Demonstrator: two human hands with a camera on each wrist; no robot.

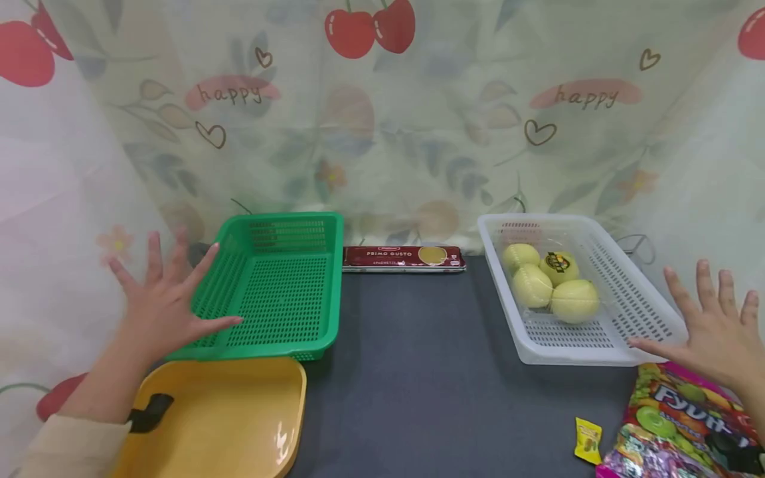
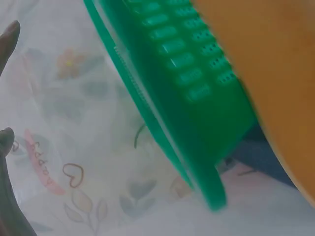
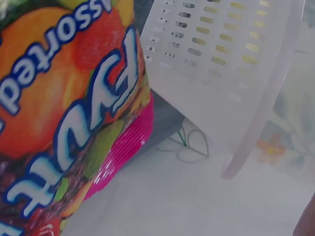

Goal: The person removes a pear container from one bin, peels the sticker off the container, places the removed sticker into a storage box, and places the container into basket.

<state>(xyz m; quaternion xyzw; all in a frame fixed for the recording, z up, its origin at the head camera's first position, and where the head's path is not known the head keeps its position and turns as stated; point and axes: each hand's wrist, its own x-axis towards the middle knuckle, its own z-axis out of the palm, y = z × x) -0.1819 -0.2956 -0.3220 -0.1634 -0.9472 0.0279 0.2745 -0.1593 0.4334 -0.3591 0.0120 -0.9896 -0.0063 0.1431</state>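
In the head view my left hand [image 1: 164, 295], fingers spread wide, hovers over the left side of a green basket [image 1: 331, 285] and holds nothing. Below it, partly under the forearm, lies a yellow-orange tray [image 1: 239, 418]. My right hand [image 1: 714, 325] is also spread with nothing in it, beside the right edge of a white basket [image 1: 508, 318]. Several pale yellow round fruits [image 1: 574, 301] sit in clear wrap inside that basket. Under the right wrist is a colourful Fyvitt candy bag [image 1: 675, 418]; the right wrist view shows the bag [image 3: 74, 98] close up.
A dark red Primo Gusto spaghetti pack [image 1: 403, 257] lies at the back between the baskets. One small yellow wrapped candy [image 1: 588, 440] rests left of the candy bag. A printed curtain [image 1: 418, 133] encloses the dark grey table [image 1: 412, 372] at the back and sides.
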